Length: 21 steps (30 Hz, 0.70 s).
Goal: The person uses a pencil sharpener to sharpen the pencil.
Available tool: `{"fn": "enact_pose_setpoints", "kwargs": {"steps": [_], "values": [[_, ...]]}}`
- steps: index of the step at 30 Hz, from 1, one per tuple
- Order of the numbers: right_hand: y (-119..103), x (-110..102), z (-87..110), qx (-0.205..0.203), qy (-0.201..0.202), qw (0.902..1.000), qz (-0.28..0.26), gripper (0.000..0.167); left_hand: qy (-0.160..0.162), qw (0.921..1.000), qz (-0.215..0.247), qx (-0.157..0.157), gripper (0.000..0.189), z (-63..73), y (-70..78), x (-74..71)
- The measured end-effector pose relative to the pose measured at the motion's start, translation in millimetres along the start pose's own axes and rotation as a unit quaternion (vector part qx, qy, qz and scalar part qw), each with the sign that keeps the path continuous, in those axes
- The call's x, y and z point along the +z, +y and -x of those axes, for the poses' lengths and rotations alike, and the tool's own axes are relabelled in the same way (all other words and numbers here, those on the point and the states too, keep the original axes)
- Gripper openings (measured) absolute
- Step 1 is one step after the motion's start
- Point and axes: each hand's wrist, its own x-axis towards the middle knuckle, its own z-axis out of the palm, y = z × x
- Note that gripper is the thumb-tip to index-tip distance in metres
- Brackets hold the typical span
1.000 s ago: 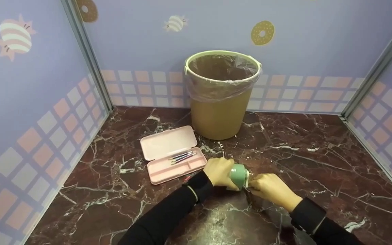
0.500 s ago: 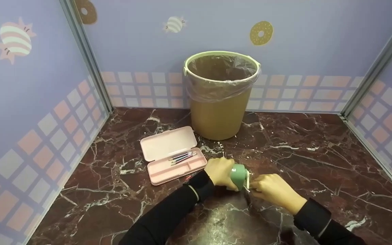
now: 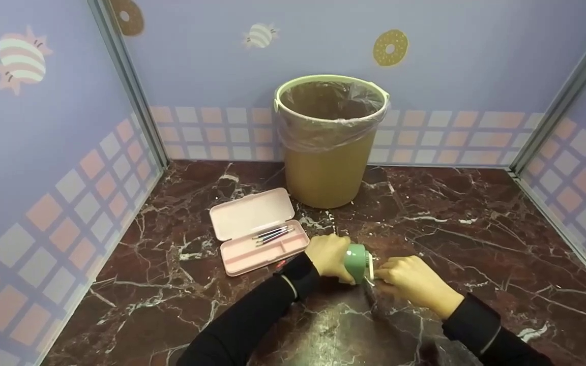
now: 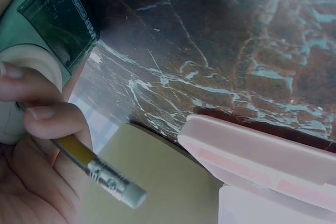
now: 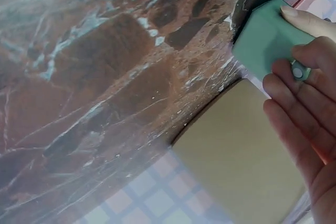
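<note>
My left hand grips a green crank pencil sharpener above the marble-patterned table. In the left wrist view a yellow pencil with metal ferrule and worn eraser sticks out of the fingers, its front end hidden toward the cream face of the sharpener. A dark see-through shavings drawer shows on the sharpener's side. On the opposite end, my right hand pinches the crank handle. The right wrist view shows the grey end of the crank knob between the curled fingers.
Left of the hands lies an opened pink pencil case with several pencils inside. A small red item peeks out beside it. Behind stands a tan trash bin lined with a clear bag. Patterned panels enclose the table.
My right hand has shifted slightly right at the crank, whose pale arm stands a little differently. My left hand, the sharpener and the pencil case stay in place.
</note>
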Motion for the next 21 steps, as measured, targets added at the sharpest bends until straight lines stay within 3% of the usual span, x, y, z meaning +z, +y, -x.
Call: {"fn": "enact_pose_setpoints", "kwargs": {"steps": [9, 21], "values": [[6.0, -7.7, -3.4, -0.024, 0.029, 0.9991, 0.017, 0.018, 0.006, 1.0, 0.002, 0.004, 0.066, 0.2, 2.2, -2.4], [11.8, -11.9, -6.8, -0.019, 0.04, 0.999, 0.006, 0.017, -0.012, 0.9999, 0.003, 0.012, 0.065, -2.0, -1.3, 0.0]]}}
